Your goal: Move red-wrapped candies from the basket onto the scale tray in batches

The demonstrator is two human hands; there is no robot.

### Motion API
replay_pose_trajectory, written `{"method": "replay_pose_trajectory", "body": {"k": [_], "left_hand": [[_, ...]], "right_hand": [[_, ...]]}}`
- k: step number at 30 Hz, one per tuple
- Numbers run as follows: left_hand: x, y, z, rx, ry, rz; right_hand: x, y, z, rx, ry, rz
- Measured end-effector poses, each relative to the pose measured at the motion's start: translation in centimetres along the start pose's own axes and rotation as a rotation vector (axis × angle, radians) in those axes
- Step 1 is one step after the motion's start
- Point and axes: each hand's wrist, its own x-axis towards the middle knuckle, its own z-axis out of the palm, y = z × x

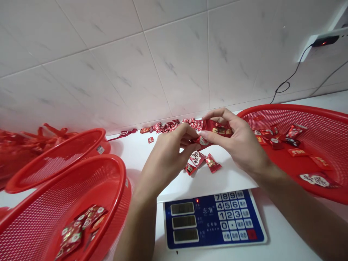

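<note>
My left hand and my right hand meet above the white counter. Between their fingers they pinch a red foil strip of wrapped sweets, held up off the surface. Its far end is partly hidden behind my fingers. Just below my hands lie several loose red sweet packets on the white surface. More red packets form a line along the wall at the back of the counter. Neither hand touches these.
Red mesh baskets stand at both sides. The right one and front left one hold red packets. A blue electronic scale keypad lies in front. Behind the back-left basket lies a heap of red strips. A cable hangs on the tiled wall.
</note>
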Motion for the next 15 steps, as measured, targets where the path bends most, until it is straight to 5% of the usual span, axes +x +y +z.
{"method": "replay_pose_trajectory", "body": {"k": [7, 12, 15], "left_hand": [[-0.01, -0.45, -0.35, 0.416, 0.052, 0.081], [0.22, -0.50, -0.38, 0.567, 0.179, 0.217], [0.31, -0.50, -0.42, 0.605, 0.237, 0.304]], "right_hand": [[0.32, -0.09, -0.34, -0.186, 0.109, -0.117], [0.44, -0.04, -0.38, -0.136, 0.083, -0.088], [0.50, 0.36, -0.09, 0.031, 0.014, 0.045]]}}
